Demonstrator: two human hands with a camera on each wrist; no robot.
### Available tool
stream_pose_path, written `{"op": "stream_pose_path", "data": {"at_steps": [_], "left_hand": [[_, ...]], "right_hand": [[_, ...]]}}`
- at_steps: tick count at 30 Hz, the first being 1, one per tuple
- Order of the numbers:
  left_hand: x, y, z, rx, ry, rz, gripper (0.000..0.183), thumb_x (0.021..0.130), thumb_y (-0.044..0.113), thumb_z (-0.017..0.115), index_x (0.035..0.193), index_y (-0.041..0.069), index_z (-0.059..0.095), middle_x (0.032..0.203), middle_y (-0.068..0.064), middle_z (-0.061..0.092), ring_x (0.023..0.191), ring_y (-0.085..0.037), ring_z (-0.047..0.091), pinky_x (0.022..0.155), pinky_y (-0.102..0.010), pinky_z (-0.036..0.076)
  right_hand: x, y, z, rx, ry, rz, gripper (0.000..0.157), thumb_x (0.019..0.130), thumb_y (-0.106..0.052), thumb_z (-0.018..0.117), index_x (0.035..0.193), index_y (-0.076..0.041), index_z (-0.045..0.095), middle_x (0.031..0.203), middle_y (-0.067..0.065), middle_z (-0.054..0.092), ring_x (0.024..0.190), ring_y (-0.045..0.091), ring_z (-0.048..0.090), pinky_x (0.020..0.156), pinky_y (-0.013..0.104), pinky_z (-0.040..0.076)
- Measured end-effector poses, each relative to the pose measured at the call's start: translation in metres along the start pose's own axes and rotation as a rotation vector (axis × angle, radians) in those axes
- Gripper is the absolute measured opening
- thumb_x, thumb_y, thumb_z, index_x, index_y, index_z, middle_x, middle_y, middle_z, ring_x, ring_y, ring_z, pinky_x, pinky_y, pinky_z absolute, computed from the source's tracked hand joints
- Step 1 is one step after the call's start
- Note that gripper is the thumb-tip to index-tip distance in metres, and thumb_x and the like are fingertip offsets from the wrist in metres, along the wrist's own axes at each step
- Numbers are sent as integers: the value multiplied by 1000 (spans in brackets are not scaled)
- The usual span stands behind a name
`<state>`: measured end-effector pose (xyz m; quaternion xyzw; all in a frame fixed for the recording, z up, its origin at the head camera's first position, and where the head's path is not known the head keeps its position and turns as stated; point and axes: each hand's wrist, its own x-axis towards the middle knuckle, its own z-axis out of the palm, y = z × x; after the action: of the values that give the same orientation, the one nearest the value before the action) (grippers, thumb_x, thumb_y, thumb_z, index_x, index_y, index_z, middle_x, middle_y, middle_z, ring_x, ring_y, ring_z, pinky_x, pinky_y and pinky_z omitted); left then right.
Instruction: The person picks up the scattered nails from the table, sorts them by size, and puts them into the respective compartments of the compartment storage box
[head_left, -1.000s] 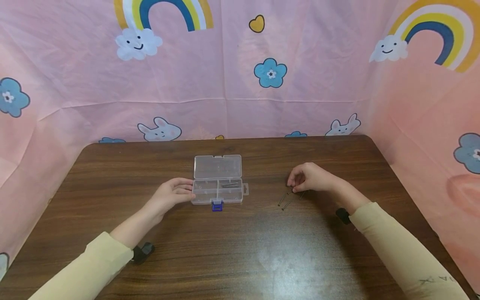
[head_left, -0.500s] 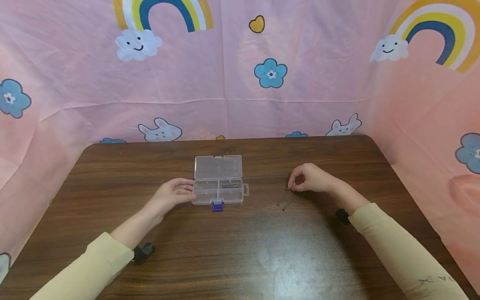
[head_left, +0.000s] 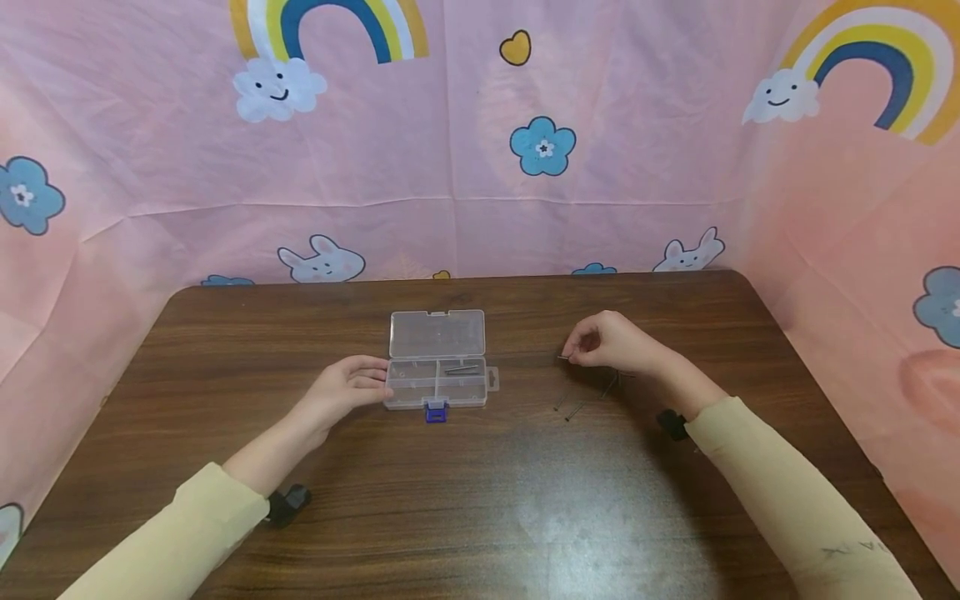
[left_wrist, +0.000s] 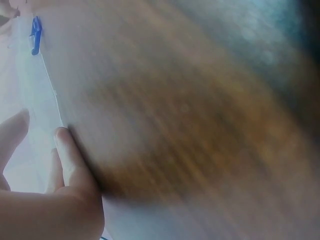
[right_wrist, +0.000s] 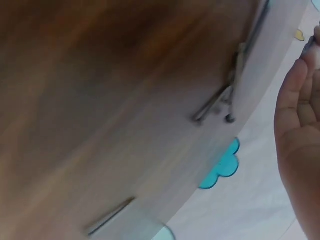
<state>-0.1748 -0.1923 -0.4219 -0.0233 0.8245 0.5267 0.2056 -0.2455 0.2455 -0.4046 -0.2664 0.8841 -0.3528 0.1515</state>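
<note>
A clear plastic compartment box (head_left: 435, 382) lies on the table with its lid tipped back and a blue latch (head_left: 436, 412) at the front. Thin metal nails (head_left: 461, 369) lie in its back right compartment. My left hand (head_left: 341, 389) holds the box's left end, thumb at the front corner, fingers on the side. Right of the box, my right hand (head_left: 611, 340) pinches a nail (head_left: 562, 357) between thumb and fingertips, above the table. Several loose nails (head_left: 576, 410) lie below that hand; in the right wrist view some nails (right_wrist: 212, 104) overlap in a small pile.
The dark wooden table (head_left: 450, 508) runs back to a pink patterned cloth (head_left: 480, 167), which also stands along both sides. A hang tab (head_left: 492, 378) sticks out from the box's right end. Dark wrist cameras (head_left: 287, 505) sit at both cuffs.
My right hand has lifted a nail off the group on the table and moved slightly up and left with it. The left hand and the box have stayed in place.
</note>
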Motion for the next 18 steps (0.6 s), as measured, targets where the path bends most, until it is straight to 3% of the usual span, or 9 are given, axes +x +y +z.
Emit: {"op": "stream_pose_path", "data": {"at_steps": [18], "left_hand": [[1, -2, 0, 12, 1, 2, 63, 100, 20, 74, 152, -2, 47, 148, -26, 59, 133, -36, 63, 118, -57, 44]], "right_hand": [[46, -35, 19, 14, 28, -121, 9, 95, -2, 74, 100, -3, 81, 97, 8, 79, 82, 12, 64, 79, 27, 59]]}}
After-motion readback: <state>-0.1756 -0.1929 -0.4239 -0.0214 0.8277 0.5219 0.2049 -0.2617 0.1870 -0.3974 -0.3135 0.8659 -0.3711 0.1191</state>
